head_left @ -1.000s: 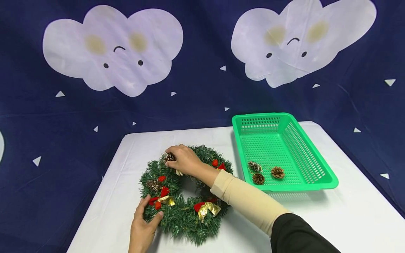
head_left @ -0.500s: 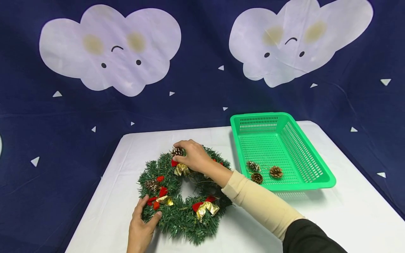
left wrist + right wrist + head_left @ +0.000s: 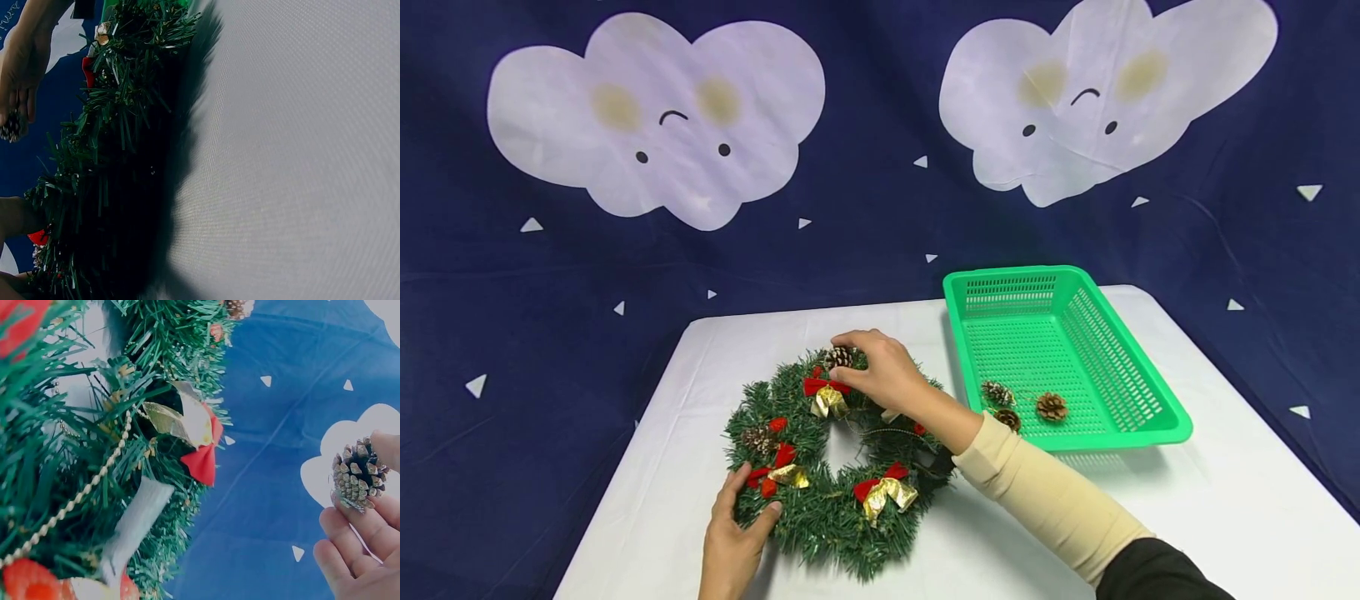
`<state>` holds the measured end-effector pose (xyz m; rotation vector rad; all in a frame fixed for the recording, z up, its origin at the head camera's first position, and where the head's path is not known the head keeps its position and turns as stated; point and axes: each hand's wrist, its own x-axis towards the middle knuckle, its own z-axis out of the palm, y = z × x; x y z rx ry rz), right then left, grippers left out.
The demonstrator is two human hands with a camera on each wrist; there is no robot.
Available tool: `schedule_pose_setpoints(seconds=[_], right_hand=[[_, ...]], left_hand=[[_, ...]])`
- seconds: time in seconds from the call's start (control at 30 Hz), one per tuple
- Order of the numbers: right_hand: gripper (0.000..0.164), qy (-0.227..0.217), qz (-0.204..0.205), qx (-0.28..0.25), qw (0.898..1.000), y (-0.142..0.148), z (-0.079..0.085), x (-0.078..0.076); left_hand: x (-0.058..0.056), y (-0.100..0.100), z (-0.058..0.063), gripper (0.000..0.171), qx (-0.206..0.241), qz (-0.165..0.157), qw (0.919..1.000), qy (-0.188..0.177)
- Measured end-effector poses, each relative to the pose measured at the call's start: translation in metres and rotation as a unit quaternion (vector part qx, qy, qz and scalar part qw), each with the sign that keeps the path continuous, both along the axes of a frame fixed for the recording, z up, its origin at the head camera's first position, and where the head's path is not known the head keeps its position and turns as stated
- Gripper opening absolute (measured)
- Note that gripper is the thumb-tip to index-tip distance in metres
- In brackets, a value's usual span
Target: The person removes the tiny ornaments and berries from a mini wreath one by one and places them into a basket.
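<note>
A green Christmas wreath (image 3: 838,533) with red-and-gold bows, red berries and a pine cone (image 3: 760,439) lies on the table. My left hand (image 3: 732,537) holds its near left edge, thumb and fingers spread to either side. Over the far part of the wreath, my right hand (image 3: 887,371) pinches another pine cone (image 3: 357,475), dark with pale scale tips, between thumb and fingers. In the right wrist view that cone is apart from the greenery. A bow (image 3: 827,393) sits just in front of the right hand. A gold bead string (image 3: 106,469) crosses the wreath.
A green plastic basket (image 3: 1165,435) stands to the right, with a few pine cones (image 3: 1052,407) inside near its front left corner. White cloth (image 3: 1000,542) covers the table. Behind hangs a dark blue backdrop (image 3: 865,283) with clouds.
My right hand has moved to the right along the far side of the wreath, carrying the pine cone, and the bow there is now uncovered. The left hand stays on the wreath's edge.
</note>
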<state>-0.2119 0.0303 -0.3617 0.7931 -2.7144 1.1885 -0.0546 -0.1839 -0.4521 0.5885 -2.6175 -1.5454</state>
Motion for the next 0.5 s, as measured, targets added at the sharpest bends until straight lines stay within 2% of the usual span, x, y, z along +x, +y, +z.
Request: schedule_pose_setpoints(seconds=[0.27,0.5], right_hand=[[0.045,0.001,-0.018,-0.027,0.999,0.023,0.001,0.006],[0.045,0.024,-0.03,-0.047,0.998,0.042,-0.001,0.014]], left_hand=[[0.0,0.0,0.001,0.077,0.005,-0.002,1.0,-0.007],[0.001,-0.001,0.002,0.077,0.008,-0.007,0.9999,-0.002]])
